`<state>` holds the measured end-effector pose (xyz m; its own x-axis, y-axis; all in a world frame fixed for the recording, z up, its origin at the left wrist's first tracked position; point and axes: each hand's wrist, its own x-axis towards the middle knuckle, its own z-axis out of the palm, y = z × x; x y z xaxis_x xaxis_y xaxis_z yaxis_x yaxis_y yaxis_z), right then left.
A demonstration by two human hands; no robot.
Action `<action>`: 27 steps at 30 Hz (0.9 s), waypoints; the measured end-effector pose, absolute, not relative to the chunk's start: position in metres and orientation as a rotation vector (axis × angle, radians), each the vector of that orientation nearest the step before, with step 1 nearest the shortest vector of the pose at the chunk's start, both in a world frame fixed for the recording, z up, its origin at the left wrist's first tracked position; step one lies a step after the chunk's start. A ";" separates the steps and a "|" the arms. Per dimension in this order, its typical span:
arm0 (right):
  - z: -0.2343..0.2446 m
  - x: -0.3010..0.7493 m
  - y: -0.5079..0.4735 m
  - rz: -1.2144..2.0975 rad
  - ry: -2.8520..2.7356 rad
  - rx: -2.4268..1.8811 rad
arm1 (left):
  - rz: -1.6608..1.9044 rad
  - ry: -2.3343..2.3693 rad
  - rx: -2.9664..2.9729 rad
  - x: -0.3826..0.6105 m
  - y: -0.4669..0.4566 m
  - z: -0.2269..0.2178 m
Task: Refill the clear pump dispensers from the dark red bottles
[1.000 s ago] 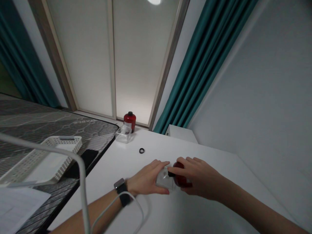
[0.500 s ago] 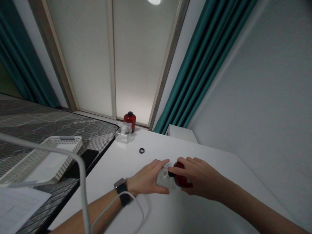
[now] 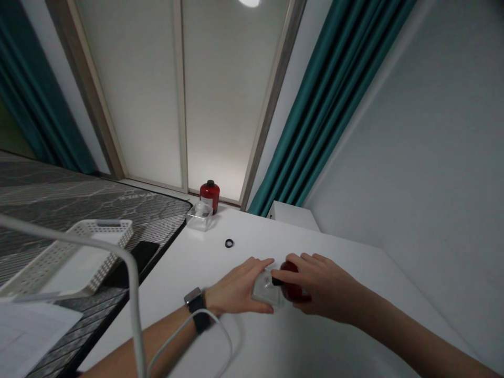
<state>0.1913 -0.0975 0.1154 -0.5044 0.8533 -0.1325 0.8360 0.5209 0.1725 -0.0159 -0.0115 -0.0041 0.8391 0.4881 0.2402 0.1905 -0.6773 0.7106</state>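
Observation:
On the white table [image 3: 315,336] my left hand [image 3: 236,289] grips a small clear glass bottle [image 3: 265,291]; a watch sits on that wrist. My right hand [image 3: 315,286] is closed round a dark red bottle [image 3: 293,289] right beside it, its fingertips at the black cap between the two. The hands touch over the bottles and hide most of both.
At the table's far end stand a red bottle with a black cap [image 3: 209,195] and a clear square container [image 3: 200,216]; a small black ring [image 3: 229,243] lies nearer. A white basket [image 3: 66,254], a black phone [image 3: 134,260] and a white cable [image 3: 134,294] are on the left.

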 end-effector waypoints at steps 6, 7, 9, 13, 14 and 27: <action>0.116 0.190 -0.097 0.177 2.576 1.408 | 0.561 0.483 2.291 -0.016 -0.012 -0.003; 0.116 0.190 -0.097 0.187 2.577 1.403 | 0.567 0.481 2.287 -0.016 -0.012 -0.003; 0.116 0.190 -0.097 0.195 2.573 1.397 | 0.567 0.474 2.284 -0.016 -0.012 -0.002; 0.116 0.190 -0.097 0.193 2.570 1.394 | 0.552 0.481 2.289 -0.016 -0.012 -0.002; 0.116 0.190 -0.097 0.197 2.573 1.394 | 0.556 0.481 2.287 -0.016 -0.012 -0.002; 0.117 0.189 -0.098 0.245 2.566 1.372 | 0.572 0.480 2.305 -0.016 -0.011 -0.005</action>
<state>0.1890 -0.0977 0.1169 -0.5394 0.8341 -0.1153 0.7973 0.5500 0.2486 -0.0157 -0.0114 -0.0050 0.8335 0.4859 0.2630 0.1752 -0.6838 0.7083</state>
